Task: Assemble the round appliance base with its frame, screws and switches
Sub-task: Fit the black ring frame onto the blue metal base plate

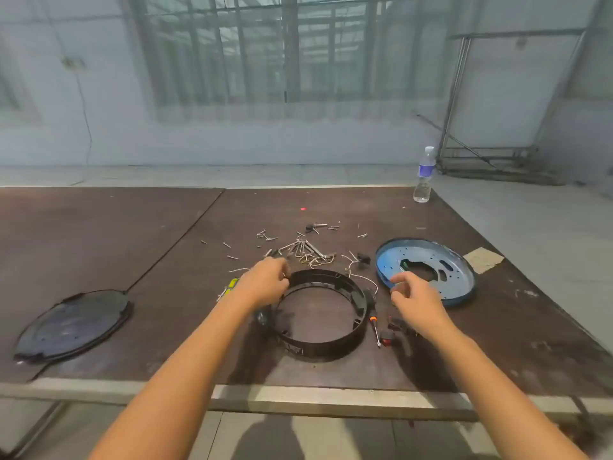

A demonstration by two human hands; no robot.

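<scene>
Gripping the far-left rim of the ring with my left hand, fingers curled over it, mid-table. My right hand hovers beside the blue plate, fingers loosely spread, holding nothing. Screws lie scattered beyond.

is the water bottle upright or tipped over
Upright: the water bottle stands on its base, cap up, at the far right corner of the table.

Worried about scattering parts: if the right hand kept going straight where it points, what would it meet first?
Likely the white wire and small black part just beyond the right hand, beside the blue plate; depth is unclear.
</scene>
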